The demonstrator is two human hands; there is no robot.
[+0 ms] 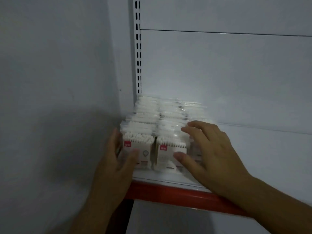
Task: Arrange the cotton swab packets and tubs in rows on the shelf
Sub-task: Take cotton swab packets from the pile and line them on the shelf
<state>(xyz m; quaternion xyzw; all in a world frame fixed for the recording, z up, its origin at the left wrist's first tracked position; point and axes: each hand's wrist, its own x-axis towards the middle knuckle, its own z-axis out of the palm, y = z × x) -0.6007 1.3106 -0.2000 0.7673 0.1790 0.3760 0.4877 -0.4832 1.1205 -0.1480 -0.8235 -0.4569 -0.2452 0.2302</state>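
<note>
Pressing my left hand (116, 159), fingers straight, against the left side of the packets (146, 119), thumb on the front one's face, I lay my right hand (212, 149), fingers spread and relaxed, over the neighbouring rows. The packets stand in rows in the left corner of the shelf (261, 157), by the wall (59, 81).

A plain pale wall (50, 81) stands at the left — the light is dim and bluish. Beside it a slotted metal upright (138, 48) edges the white back panel (219, 73). The shelf (261, 149) has a red front strip (177, 196).
</note>
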